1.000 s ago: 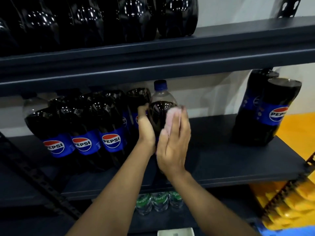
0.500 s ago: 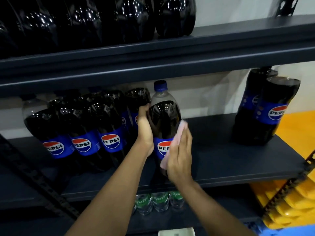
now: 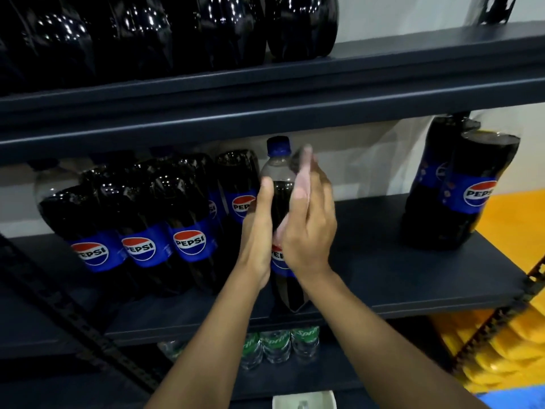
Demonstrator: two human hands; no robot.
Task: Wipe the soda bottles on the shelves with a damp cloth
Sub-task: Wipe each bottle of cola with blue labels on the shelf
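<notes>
You have one Pepsi bottle (image 3: 278, 199) under treatment, standing upright near the front edge of the middle shelf (image 3: 383, 270). Your left hand (image 3: 256, 228) grips its left side, fingers curled behind and thumb up the front. Your right hand (image 3: 309, 231) has its fingers nearly straight and presses the pink cloth (image 3: 303, 178) flat against the right shoulder of that bottle, reaching just below the blue cap; its grasp on the cloth beyond pressing cannot be confirmed. Progress is judged early to middling. The row of Pepsi bottles (image 3: 165, 225) left of the held bottle, the pair of Pepsi bottles (image 3: 460, 187) well to its right, the dark bottles (image 3: 177, 33) on the level above it and the Sprite bottles (image 3: 277, 346) below it show no sign either way of wiping, so treat them as outstanding. Against the frame half a second earlier, the cloth has travelled from the label band up to the shoulder, while your left grip and the bottle's station are unchanged.
</notes>
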